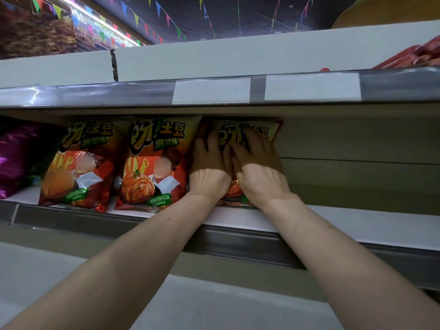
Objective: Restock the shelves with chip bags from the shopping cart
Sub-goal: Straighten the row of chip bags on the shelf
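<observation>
Three orange-and-red chip bags stand upright in a row on a white shelf (357, 225). The left bag (78, 163) and the middle bag (154, 160) stand free. Both my hands lie flat on the front of the third bag (271, 129), the rightmost one, mostly hiding it. My left hand (209, 167) presses its left side with straight fingers. My right hand (257, 167) presses its right side, fingers spread upward over the printed lettering. The shopping cart is out of view.
A shiny purple bag (14, 156) stands at the far left of the same shelf. To the right of the third bag the shelf shows bare board. The upper shelf's grey rail (392, 84) carries blank price labels; red packs (419, 55) lie on top.
</observation>
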A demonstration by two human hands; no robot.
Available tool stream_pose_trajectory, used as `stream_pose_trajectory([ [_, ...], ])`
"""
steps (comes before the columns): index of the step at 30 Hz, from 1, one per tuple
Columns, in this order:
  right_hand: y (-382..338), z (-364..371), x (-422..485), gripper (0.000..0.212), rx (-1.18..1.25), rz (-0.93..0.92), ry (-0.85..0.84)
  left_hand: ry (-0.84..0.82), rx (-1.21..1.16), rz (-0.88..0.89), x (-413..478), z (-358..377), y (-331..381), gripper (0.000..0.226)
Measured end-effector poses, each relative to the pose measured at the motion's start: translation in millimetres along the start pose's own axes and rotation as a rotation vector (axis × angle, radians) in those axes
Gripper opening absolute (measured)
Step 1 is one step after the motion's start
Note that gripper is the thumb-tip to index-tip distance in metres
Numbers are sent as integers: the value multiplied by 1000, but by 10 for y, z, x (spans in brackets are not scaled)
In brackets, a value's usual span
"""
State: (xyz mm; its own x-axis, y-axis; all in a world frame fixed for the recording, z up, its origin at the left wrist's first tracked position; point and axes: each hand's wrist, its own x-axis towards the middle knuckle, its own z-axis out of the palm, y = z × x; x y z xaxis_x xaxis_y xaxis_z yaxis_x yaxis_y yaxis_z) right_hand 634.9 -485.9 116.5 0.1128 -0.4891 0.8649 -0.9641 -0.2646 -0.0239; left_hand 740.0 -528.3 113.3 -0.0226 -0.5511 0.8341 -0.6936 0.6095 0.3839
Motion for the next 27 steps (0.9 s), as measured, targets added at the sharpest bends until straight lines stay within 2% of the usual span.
stream_pose_trajectory([
  [2, 27, 21, -6, 40, -47, -18, -29, 37, 87, 99, 7, -15, 13, 48],
  [5, 57, 53, -2, 40, -102, -12, -84, 3, 225, 156, 16, -13, -6, 43],
  [9, 12, -1, 21, 42, -102, 18, -154, -172, 250, 77, 19, -99, 49, 51],
  [13, -141, -198, 28, 43, -64, 149, -241, -181, 91, -169, -74, -333, 206, 45],
  [16, -386, -389, -36, 32, 71, 297, -261, 58, -298, -316, -236, -553, 328, 26],
  [18, -586, -445, -157, 31, 185, 307, -191, 160, -573, -473, -419, -738, 367, 12],
  [19, -701, -452, -236, 34, 258, 293, -145, 195, -666, -546, -537, -827, 346, 13],
  [22, -1106, -416, -464, 31, 496, 244, -49, 316, -835, -739, -909, -1082, 187, 15],
  [25, -1578, -291, -679, 28, 659, 272, -132, 430, -969, -976, -1224, -1319, -159, 17],
  [27, -1929, -166, -857, 26, 757, 294, -216, 464, -969, -1105, -1475, -1525, -429, 18],
])
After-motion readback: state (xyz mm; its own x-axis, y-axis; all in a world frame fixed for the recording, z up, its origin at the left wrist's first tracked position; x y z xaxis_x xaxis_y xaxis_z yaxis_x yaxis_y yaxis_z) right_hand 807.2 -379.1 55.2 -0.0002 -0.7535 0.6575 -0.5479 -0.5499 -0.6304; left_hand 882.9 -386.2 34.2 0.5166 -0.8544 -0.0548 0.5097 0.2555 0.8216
